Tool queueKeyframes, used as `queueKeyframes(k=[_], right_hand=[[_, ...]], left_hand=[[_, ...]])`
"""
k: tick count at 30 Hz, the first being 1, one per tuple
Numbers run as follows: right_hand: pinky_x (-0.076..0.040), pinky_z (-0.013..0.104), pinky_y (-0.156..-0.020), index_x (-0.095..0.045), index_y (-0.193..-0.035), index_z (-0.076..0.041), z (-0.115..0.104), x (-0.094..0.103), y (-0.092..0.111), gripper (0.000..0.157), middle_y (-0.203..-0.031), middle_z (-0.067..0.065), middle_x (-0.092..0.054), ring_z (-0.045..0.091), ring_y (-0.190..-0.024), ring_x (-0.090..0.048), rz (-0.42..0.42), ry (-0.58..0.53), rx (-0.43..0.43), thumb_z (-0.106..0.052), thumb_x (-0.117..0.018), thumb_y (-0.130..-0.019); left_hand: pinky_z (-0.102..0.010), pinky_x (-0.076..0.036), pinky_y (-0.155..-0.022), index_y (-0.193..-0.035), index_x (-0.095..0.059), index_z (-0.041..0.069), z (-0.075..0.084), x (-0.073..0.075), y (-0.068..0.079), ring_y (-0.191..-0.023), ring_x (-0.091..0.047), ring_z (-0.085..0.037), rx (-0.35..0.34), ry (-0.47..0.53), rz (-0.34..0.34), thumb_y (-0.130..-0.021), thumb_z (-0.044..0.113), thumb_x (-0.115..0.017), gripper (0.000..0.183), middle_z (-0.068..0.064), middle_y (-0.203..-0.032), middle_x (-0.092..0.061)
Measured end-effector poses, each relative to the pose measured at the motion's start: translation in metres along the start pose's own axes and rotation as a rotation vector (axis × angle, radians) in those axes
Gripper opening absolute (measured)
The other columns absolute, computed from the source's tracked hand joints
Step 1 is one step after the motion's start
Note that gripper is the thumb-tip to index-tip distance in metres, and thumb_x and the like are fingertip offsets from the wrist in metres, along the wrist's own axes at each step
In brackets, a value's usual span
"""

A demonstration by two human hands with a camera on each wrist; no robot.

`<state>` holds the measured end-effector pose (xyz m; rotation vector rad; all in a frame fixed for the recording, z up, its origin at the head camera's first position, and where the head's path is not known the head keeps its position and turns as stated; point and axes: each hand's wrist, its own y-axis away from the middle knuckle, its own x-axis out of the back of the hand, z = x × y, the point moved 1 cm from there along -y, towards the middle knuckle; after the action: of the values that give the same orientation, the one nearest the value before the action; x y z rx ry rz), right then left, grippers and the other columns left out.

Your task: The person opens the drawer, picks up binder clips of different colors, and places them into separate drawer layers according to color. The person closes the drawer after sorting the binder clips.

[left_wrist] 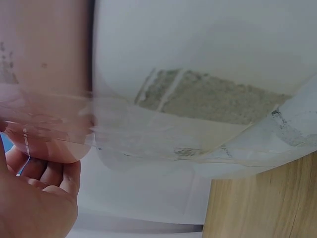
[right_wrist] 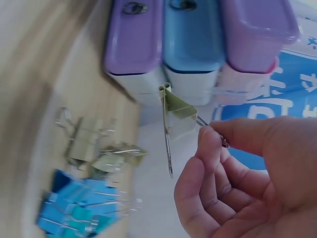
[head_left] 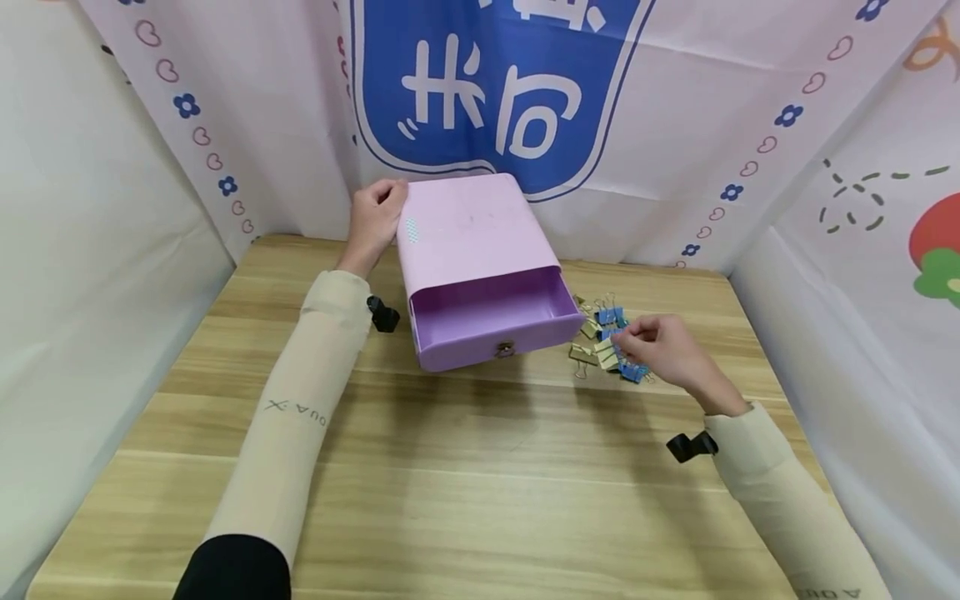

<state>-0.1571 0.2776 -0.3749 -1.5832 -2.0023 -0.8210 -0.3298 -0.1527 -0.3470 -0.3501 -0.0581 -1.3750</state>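
- Yellow binder clip (right_wrist: 179, 106): suspended off the table (head_left: 450, 500), near the drawer unit (head_left: 472, 233).
- Your right hand (right_wrist: 233, 183): thumb and index finger pinched on the clip's wire handle; other fingers curled.
- Loose clips (right_wrist: 81, 201): yellow and blue, heaped right of the drawer unit.
- Top drawer (head_left: 491, 312): pulled partly out.
- Your left hand (head_left: 375, 218): fingers curled, gripping the unit's back left corner.

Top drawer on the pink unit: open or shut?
Open. In the head view, the purple top drawer juts forward from the pink casing, its inside exposed.
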Motion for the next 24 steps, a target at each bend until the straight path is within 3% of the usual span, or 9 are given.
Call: queueKeyframes(k=[5, 13, 19, 24], right_hand=[[-0.053, 0.027, -0.066, -0.074, -0.107, -0.003, -0.018, 0.019, 0.003, 0.033, -0.085, 0.002, -0.071, 0.016, -0.076, -0.064, 0.057, 0.049, 0.024, -0.035, -0.065, -0.107], [-0.051, 0.028, -0.064, -0.076, -0.106, -0.006, -0.059, 0.045, 0.003, 0.037, -0.088, 0.007, -0.072, 0.015, -0.075, -0.062, 0.120, 0.107, 0.086, -0.041, -0.065, -0.105], [-0.048, 0.028, -0.059, -0.080, -0.099, -0.009, -0.087, 0.053, -0.003, 0.032, -0.081, 0.003, -0.074, 0.016, -0.072, -0.063, 0.179, 0.132, 0.138, -0.039, -0.071, -0.102], [-0.051, 0.028, -0.061, -0.081, -0.100, -0.009, -0.111, 0.051, -0.005, 0.031, -0.082, 0.002, -0.076, 0.018, -0.074, -0.067, 0.166, 0.149, 0.161, -0.039, -0.074, -0.100]], left_hand=[[-0.023, -0.045, -0.078, -0.123, -0.075, 0.006, 0.000, -0.002, -0.001, -0.091, -0.056, -0.010, -0.005, -0.002, -0.009, -0.107, 0.041, -0.057, 0.043, 0.001, -0.102, -0.066], [-0.023, -0.046, -0.079, -0.126, -0.074, 0.008, 0.002, 0.001, -0.001, -0.093, -0.056, -0.010, 0.012, -0.015, -0.012, -0.107, 0.043, -0.056, 0.044, 0.000, -0.106, -0.067], [-0.023, -0.045, -0.079, -0.127, -0.074, 0.008, 0.002, 0.003, -0.001, -0.092, -0.056, -0.010, 0.018, -0.022, -0.012, -0.107, 0.044, -0.056, 0.045, 0.000, -0.105, -0.066], [-0.024, -0.045, -0.078, -0.128, -0.073, 0.008, 0.002, 0.003, 0.001, -0.093, -0.056, -0.010, 0.035, -0.028, -0.020, -0.108, 0.043, -0.055, 0.044, 0.000, -0.105, -0.065]])
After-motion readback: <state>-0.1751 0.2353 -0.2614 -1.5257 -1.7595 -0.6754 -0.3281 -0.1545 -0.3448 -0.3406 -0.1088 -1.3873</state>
